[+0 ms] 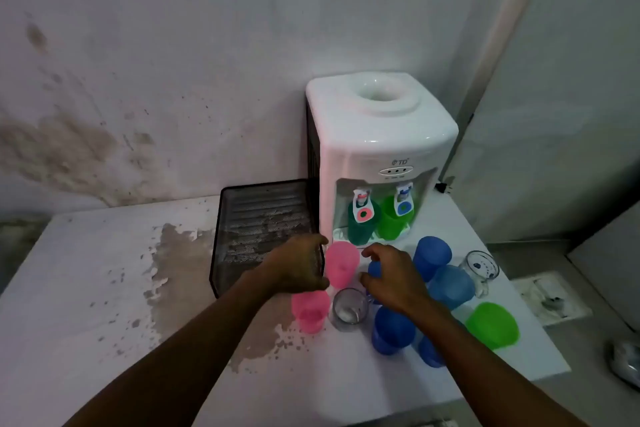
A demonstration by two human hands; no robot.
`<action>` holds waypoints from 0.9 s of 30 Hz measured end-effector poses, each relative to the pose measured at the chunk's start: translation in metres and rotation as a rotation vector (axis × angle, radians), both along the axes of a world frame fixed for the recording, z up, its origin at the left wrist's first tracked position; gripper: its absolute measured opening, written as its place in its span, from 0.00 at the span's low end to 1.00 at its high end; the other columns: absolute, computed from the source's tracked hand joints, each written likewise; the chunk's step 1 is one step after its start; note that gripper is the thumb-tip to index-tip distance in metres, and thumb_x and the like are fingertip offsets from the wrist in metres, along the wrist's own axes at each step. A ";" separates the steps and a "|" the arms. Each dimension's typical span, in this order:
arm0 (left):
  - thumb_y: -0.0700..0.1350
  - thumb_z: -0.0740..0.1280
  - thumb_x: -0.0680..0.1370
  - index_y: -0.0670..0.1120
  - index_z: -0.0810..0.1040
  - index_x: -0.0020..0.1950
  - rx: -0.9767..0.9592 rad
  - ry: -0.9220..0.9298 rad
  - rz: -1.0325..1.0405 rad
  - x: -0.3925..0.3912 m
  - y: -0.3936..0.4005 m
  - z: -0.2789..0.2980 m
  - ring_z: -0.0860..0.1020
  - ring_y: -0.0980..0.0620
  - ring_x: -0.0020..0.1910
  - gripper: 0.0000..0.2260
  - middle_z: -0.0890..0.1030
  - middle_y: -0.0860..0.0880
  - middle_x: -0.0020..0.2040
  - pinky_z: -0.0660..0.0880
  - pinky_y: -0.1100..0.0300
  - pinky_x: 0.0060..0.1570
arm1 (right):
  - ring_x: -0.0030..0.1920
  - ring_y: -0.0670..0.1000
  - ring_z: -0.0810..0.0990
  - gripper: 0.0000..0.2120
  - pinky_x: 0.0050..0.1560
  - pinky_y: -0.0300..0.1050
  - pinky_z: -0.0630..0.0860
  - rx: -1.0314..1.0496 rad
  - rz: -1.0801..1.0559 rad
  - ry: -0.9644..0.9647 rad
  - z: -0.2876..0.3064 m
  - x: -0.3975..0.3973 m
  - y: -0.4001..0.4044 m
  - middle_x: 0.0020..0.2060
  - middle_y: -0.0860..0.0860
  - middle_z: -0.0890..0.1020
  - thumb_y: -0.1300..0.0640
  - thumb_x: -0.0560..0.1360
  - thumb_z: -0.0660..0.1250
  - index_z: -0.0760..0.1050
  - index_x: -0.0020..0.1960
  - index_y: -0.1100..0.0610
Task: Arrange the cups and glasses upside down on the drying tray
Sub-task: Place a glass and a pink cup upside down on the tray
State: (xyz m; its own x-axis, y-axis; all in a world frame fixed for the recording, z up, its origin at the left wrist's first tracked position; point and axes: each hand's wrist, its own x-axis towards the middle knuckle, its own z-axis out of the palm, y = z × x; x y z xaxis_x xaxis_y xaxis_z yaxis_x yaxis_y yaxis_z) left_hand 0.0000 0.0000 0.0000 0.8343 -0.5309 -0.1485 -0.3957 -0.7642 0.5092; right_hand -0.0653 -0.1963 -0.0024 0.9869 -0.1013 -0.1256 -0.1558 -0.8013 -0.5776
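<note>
Two hands reach over a chipped white table [86, 288]. Beyond them stands a smooth white water dispenser [377, 156]; beyond the left hand [298, 267] lies a black mesh drying tray [256, 229], holding no cups. Its loosely curved fingers sit against a frosted pink cup [342, 263]. The right hand [391, 277] curls near a blue cup [374, 269], grip unclear. Nearer stands a clear glass [348, 310].

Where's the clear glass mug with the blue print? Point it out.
In the head view, the clear glass mug stands at the right end of the cluster on the white table, just right of the light blue cup and behind the green cup.
</note>
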 end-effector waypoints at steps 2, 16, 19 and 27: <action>0.59 0.76 0.64 0.46 0.65 0.72 0.217 0.082 -0.034 -0.007 -0.002 -0.007 0.69 0.44 0.68 0.42 0.70 0.45 0.70 0.69 0.49 0.66 | 0.60 0.54 0.78 0.22 0.59 0.48 0.77 0.004 -0.009 0.023 -0.005 -0.003 0.000 0.61 0.53 0.80 0.55 0.70 0.73 0.75 0.63 0.55; 0.51 0.78 0.64 0.45 0.66 0.71 0.263 0.224 0.177 -0.015 0.009 -0.042 0.73 0.45 0.63 0.39 0.74 0.44 0.66 0.73 0.53 0.61 | 0.51 0.50 0.80 0.17 0.53 0.47 0.79 0.122 0.014 -0.015 -0.020 -0.012 -0.010 0.53 0.51 0.82 0.57 0.68 0.73 0.77 0.57 0.55; 0.51 0.80 0.61 0.43 0.72 0.69 0.071 0.207 0.345 -0.004 0.019 -0.017 0.78 0.46 0.54 0.39 0.80 0.43 0.59 0.75 0.58 0.52 | 0.54 0.48 0.78 0.23 0.52 0.41 0.76 0.223 0.010 0.015 -0.020 -0.012 -0.008 0.56 0.51 0.81 0.55 0.68 0.75 0.75 0.61 0.52; 0.47 0.75 0.70 0.41 0.73 0.68 -0.439 0.359 0.391 -0.020 -0.008 0.042 0.79 0.47 0.52 0.29 0.79 0.44 0.58 0.78 0.60 0.45 | 0.61 0.49 0.73 0.48 0.55 0.42 0.75 0.567 0.085 0.116 -0.011 -0.017 -0.006 0.61 0.44 0.70 0.47 0.60 0.81 0.60 0.73 0.44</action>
State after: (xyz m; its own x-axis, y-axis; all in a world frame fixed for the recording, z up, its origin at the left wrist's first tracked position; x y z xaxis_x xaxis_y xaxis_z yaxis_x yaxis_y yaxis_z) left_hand -0.0198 -0.0078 0.0422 0.9163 -0.2749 -0.2913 0.1179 -0.5098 0.8522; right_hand -0.0823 -0.2026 -0.0139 0.9652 0.0922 -0.2445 -0.1921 -0.3842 -0.9031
